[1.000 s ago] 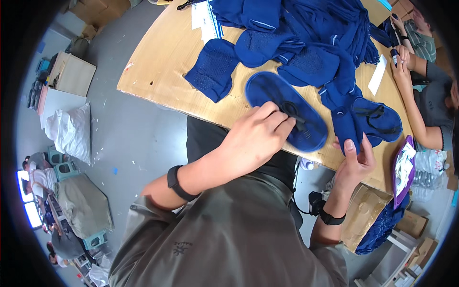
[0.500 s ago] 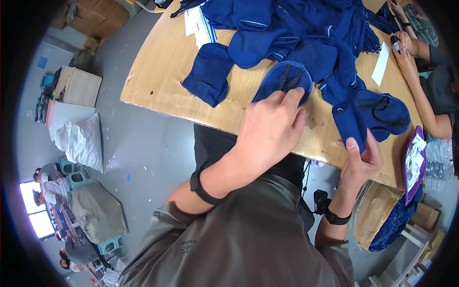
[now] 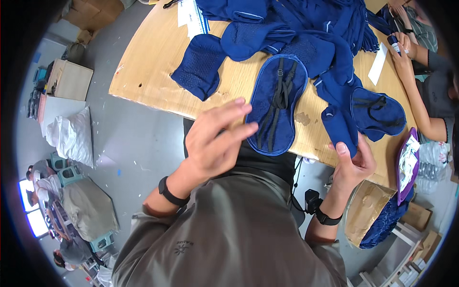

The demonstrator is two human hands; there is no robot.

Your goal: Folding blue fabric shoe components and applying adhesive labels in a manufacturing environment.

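A blue eye mask [image 3: 291,91] with a bundled black strap lies at the table's near edge, its lower end jutting over. My left hand [image 3: 213,138] is beside its left rim, fingers apart and holding nothing; whether the fingertips touch the rim I cannot tell. Between the thumb and fingers of my right hand [image 3: 356,162] is a rolled blue sock [image 3: 337,126]. Just right of that roll rests another blue eye mask [image 3: 394,117] with black straps. A blue sock with small dots [image 3: 198,67] lies flat at the left, next to a heap of blue knitwear [image 3: 306,26].
The wooden table [image 3: 143,71] has a curved left edge. A white paper strip [image 3: 377,64] lies toward the right, near another person's hands [image 3: 401,48]. A purple-rimmed tray of labels [image 3: 406,167] is at the right edge, above a cardboard box [image 3: 366,210] with blue goods.
My left hand has drawn back left and down from the nearer eye mask, which now lies fully visible and closer to me. My right hand still grips the rolled sock.
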